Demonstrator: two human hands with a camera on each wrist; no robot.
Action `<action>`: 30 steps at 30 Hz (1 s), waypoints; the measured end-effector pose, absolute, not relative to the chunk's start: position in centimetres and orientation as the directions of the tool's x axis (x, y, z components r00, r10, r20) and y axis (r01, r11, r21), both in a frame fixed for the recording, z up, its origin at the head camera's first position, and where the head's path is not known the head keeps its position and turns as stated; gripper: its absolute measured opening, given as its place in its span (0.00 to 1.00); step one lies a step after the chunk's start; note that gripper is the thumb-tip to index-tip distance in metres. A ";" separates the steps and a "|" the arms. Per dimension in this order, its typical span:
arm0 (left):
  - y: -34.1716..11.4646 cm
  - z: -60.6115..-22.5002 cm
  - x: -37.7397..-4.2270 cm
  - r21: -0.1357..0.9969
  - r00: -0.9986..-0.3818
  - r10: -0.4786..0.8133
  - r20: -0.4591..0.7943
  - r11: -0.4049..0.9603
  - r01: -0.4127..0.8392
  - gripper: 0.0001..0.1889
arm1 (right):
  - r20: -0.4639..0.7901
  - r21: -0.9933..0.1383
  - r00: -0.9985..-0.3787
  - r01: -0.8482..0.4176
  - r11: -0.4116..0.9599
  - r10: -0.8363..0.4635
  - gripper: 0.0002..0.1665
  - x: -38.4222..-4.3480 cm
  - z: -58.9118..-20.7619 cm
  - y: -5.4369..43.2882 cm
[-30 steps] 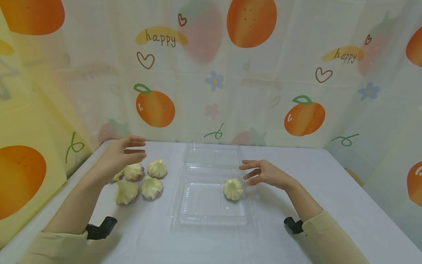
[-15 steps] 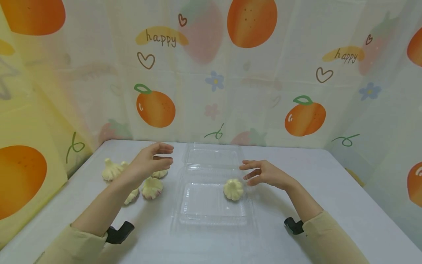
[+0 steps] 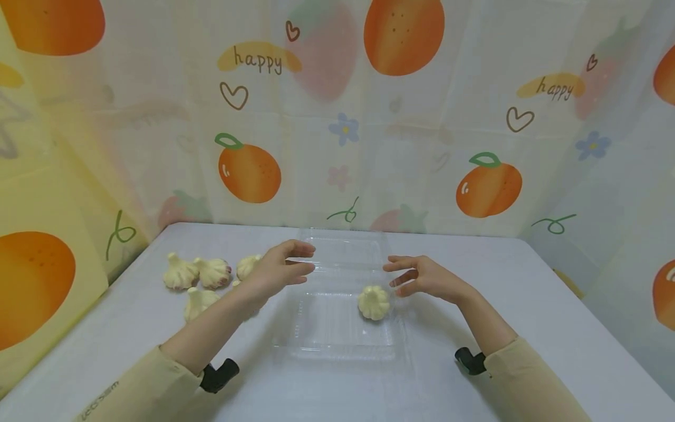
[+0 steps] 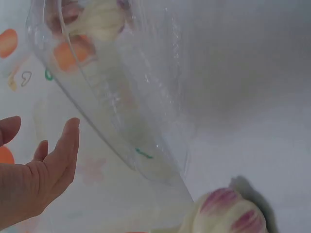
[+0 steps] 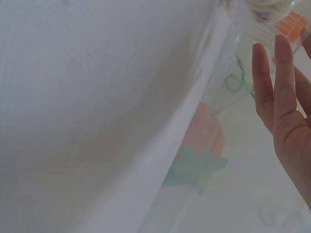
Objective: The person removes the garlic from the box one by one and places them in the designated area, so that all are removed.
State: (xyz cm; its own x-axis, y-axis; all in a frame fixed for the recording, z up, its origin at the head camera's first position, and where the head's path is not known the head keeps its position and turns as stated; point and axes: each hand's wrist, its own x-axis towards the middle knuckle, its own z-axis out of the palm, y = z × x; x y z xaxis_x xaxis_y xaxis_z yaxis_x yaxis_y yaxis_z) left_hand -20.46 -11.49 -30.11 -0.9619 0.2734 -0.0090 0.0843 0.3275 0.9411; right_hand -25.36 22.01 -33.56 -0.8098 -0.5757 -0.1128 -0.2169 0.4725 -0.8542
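Note:
A clear plastic clamshell box (image 3: pixel 343 351) lies with its lid (image 3: pixel 345 249) laid back. One garlic bulb (image 3: pixel 374 303) sits at the right side of its tray. My left hand (image 3: pixel 282 269) hovers at the box's left edge, fingers loosely extended and holding nothing; the left wrist view also shows the hand (image 4: pixel 46 177) empty. By the box's right side my right hand (image 3: pixel 424 276) is held with relaxed, spread fingers (image 5: pixel 285 82), close to the bulb but apart from it. Several more garlic bulbs (image 3: pixel 212 273) rest on the table at the left, some partly hidden by my left arm.
The white table (image 3: pixel 474 328) ends at a fruit-printed curtain (image 3: pixel 316 170) behind, which also hangs at both sides. A black wrist mount (image 3: pixel 220 375) projects from my left wrist, another black mount (image 3: pixel 469 361) from my right.
My left hand has moved right from above the garlic bulbs to the box's left edge, uncovering the bulbs at the far left. My right hand and the box stay put.

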 end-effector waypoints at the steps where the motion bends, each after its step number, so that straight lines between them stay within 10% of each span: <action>1: -11.1 -30.2 -20.5 0.940 -0.962 0.273 -0.008 0.329 0.086 0.23 | -0.111 -0.855 -0.810 -0.217 0.471 -0.576 0.37 -25.4 -33.6 22.0; 30: -3.2 -34.0 -21.3 0.906 -0.938 0.347 0.026 0.388 0.169 0.23 | -0.117 -0.845 -0.813 -0.219 0.487 -0.570 0.37 -25.4 -33.6 22.0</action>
